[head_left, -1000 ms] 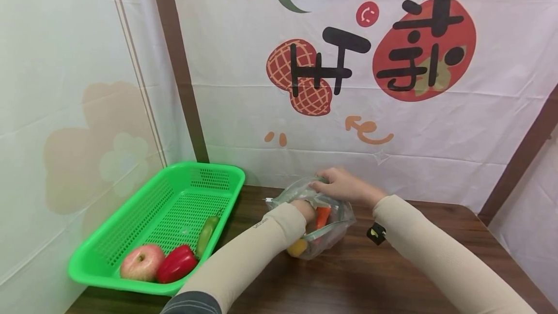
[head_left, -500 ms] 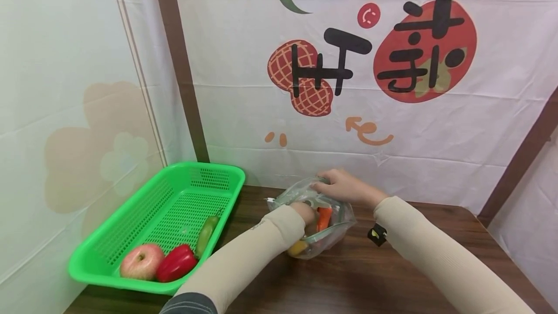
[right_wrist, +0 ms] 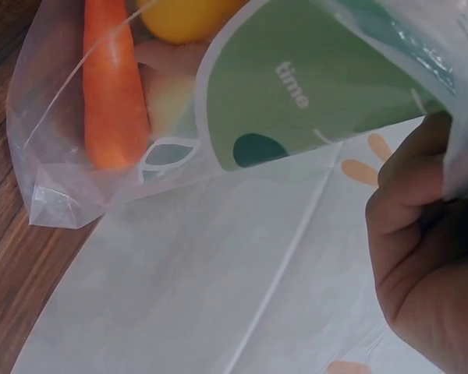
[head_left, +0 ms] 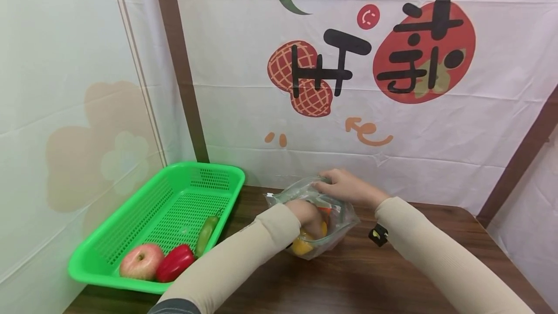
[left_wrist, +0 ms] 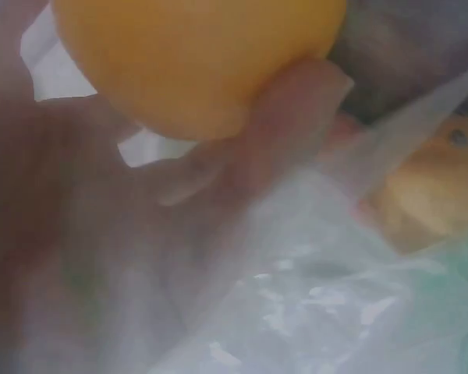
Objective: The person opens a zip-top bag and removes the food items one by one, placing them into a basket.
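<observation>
In the head view my left hand (head_left: 305, 216) reaches inside a clear slider zip bag (head_left: 344, 234) that stands on the table. Its fingers curl round a smooth, round yellow-orange fruit (left_wrist: 199, 58), seen close up in the left wrist view. A second yellow-orange fruit (left_wrist: 433, 187) lies to the right there, behind plastic. My right hand (head_left: 348, 188) grips the far rim of the bag and keeps its mouth apart. Through the bag's wall, the right wrist view shows a carrot (right_wrist: 113, 86) and green print. The left fingertips are mostly hidden in the head view.
A green plastic basket (head_left: 87, 256) stands at the left with an apple (head_left: 141, 261), a red bell pepper (head_left: 176, 263) and a slim green vegetable (head_left: 207, 235). Behind the brown wooden table (head_left: 370, 280) hangs a printed white cloth (head_left: 235, 110).
My left hand has shifted right and nearer within the bag, covering most of the carrot, and yellow-orange fruit now shows at its fingers. The right hand keeps its grip on the rim.
</observation>
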A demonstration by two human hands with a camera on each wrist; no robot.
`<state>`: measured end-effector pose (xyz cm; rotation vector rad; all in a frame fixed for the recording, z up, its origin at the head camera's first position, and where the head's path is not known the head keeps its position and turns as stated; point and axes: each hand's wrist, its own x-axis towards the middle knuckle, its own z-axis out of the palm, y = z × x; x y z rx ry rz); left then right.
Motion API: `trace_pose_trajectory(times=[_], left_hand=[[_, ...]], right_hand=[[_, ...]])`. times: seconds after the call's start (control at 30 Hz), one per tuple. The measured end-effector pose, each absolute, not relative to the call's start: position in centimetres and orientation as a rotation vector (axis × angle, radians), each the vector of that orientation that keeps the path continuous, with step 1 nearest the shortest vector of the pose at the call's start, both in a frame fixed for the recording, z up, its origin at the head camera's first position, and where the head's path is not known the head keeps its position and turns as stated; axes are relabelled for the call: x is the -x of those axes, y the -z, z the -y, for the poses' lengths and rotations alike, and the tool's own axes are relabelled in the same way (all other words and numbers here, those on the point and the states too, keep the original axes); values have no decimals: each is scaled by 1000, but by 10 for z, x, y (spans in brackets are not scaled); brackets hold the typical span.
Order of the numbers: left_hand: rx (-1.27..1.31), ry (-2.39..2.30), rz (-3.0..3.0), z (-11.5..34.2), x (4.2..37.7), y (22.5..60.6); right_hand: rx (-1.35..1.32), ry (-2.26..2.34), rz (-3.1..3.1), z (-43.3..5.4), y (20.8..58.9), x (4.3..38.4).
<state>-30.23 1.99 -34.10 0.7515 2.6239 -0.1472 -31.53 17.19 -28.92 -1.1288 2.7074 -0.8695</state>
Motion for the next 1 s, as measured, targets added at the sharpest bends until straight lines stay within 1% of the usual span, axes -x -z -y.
trace_pose_trajectory(times=[0.17, 0.33, 0.63, 1.0], left_hand=[[-847, 123, -2670, -15, 293, 329], [-957, 77, -2723, -11, 291, 323], [-1186, -103, -2603, 1, 291, 311], [-1413, -196, -2585, 20, 277, 288]], right_hand=[[1118, 879, -2700, -172, 289, 315], [1113, 875, -2714, -171, 290, 315], [1073, 840, -2750, -170, 293, 317], [1075, 882, -2728, -171, 293, 318]])
